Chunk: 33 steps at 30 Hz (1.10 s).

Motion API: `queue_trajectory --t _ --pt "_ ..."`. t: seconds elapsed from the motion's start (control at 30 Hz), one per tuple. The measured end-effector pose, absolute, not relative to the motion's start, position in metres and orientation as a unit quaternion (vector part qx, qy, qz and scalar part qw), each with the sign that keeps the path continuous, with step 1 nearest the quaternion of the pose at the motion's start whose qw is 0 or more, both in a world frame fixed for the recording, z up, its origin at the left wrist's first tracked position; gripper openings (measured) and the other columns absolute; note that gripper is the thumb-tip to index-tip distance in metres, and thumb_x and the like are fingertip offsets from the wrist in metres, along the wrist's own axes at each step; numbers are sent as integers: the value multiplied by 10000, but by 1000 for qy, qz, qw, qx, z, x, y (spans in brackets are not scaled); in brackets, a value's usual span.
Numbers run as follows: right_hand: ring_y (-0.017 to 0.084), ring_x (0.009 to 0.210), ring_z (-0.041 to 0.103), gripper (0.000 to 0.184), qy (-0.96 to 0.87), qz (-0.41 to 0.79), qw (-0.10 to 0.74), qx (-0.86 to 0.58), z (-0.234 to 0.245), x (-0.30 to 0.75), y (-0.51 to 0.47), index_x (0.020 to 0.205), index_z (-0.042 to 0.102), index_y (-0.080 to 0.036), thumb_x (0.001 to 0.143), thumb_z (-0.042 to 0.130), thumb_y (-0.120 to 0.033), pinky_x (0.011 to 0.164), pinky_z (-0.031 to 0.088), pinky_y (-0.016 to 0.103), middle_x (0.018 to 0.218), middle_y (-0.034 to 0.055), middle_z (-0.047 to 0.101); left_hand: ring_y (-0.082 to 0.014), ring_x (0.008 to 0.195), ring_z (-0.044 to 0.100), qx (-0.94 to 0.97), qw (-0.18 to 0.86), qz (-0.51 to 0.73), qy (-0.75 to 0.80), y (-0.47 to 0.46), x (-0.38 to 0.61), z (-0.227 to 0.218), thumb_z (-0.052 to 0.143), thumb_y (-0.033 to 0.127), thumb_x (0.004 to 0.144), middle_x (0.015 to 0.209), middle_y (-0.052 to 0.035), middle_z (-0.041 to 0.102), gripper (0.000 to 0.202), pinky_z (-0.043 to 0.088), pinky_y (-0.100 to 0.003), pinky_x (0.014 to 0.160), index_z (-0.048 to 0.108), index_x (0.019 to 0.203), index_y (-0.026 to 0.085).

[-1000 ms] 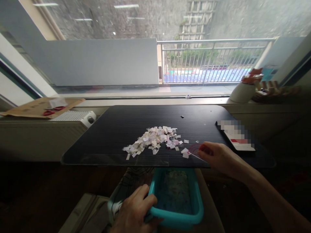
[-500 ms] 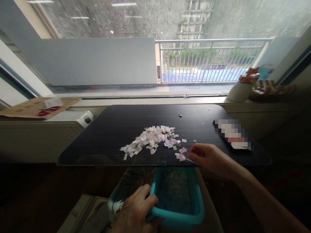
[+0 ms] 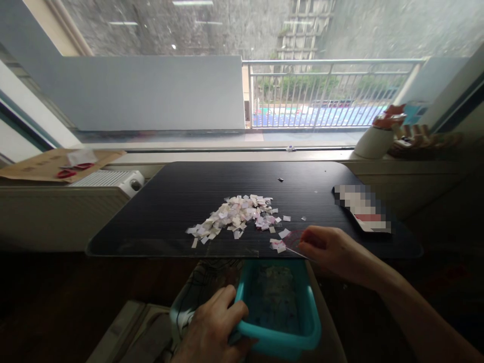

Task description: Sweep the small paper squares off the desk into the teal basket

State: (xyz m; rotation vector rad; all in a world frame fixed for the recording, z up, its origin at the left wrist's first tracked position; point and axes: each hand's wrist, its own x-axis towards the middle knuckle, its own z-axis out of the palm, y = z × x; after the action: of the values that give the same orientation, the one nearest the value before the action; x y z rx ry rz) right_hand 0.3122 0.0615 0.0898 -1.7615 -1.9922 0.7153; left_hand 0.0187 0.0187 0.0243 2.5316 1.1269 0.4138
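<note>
A thin see-through sheet with pink markings (image 3: 293,239) is held by the right hand (image 3: 327,247), its edge pinched between curled fingers and thumb. The sheet is tilted low over the near edge of the black table (image 3: 151,206), and its far end is met by a few loose paper scraps (image 3: 279,245); whether the scraps are pressed by it cannot be told. The near left corner of a teal tub (image 3: 282,331) is gripped by the left hand (image 3: 215,315), with the rim wrapped by thumb and fingers. The tub is placed below the near edge of the table, over the person's lap, and small pieces (image 3: 278,285) are seen in shadow on its floor.

Beyond the hands, a large heap of pale paper bits (image 3: 238,213) is spread near the middle of the table, to the left of the right hand. A flat object blurred by pixels (image 3: 365,209) is laid at the table's right side, and a small dark item (image 3: 280,179) is seen farther back. On the left, red-handled scissors (image 3: 67,174) are rested on brown cardboard (image 3: 30,171), beside a white radiator (image 3: 108,179). A white pot (image 3: 373,143) is stood on the windowsill (image 3: 227,156) at the right.
</note>
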Motion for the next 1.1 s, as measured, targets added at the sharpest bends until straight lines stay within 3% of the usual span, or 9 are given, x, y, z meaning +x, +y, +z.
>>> queue_trajectory --t 0.8,1.0,1.1 --pt "108 528 479 279 -744 193 173 -616 96 288 65 701 575 -213 864 469 -414 496 281 226 584 -33 581 -202 800 496 881 190 137 411 18 25 30 698 132 668 854 -9 486 216 350 -257 606 506 738 201" --pt "119 521 473 265 -741 168 163 -630 98 286 67 704 573 -212 852 477 -409 485 269 234 578 -20 576 -181 668 466 930 109 163 312 10 44 6 766 273 619 768 1 459 297 301 -244 497 487 698 208" --pt "110 526 464 249 -754 182 166 -610 97 284 66 701 550 -217 863 469 -388 487 265 229 579 -34 562 -162 607 437 945 51 149 286 4 59 0 765 214 662 706 10 431 256 253 -237 455 510 686 209"
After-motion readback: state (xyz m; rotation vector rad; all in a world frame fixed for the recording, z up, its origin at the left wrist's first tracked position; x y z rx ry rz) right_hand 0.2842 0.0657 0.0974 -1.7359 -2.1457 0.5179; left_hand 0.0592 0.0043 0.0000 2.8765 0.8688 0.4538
